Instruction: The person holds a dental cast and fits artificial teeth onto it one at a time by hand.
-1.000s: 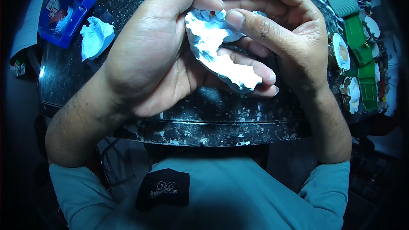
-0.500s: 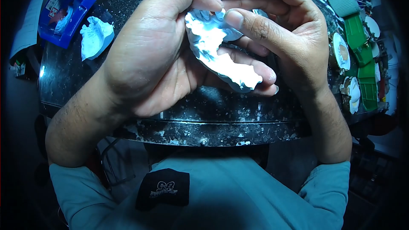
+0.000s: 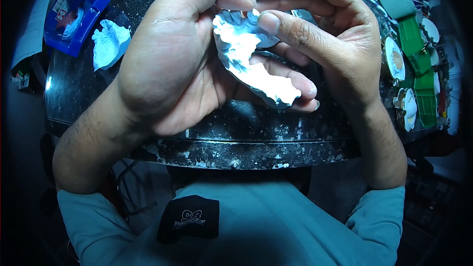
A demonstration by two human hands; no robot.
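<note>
A white plaster dental cast (image 3: 246,61), curved like an arch with tooth shapes along its upper edge, rests in my left hand (image 3: 180,59). The fingers of that hand run beneath the cast and show past its lower right end, and the thumb reaches to its top. My right hand (image 3: 325,34) pinches the cast's upper right edge, thumb on the near side and the other fingers curled behind. Strong light washes out much of the cast's middle.
A second white cast (image 3: 111,44) lies at the left beside a blue box (image 3: 76,17) with a cast piece inside. Green trays (image 3: 424,88), round plaster pieces (image 3: 395,59) and a green textured block (image 3: 396,1) crowd the right of the dark, speckled table (image 3: 236,153).
My left hand and the cast have shifted very slightly left, with the left thumb a little changed in position. Both hands keep their hold.
</note>
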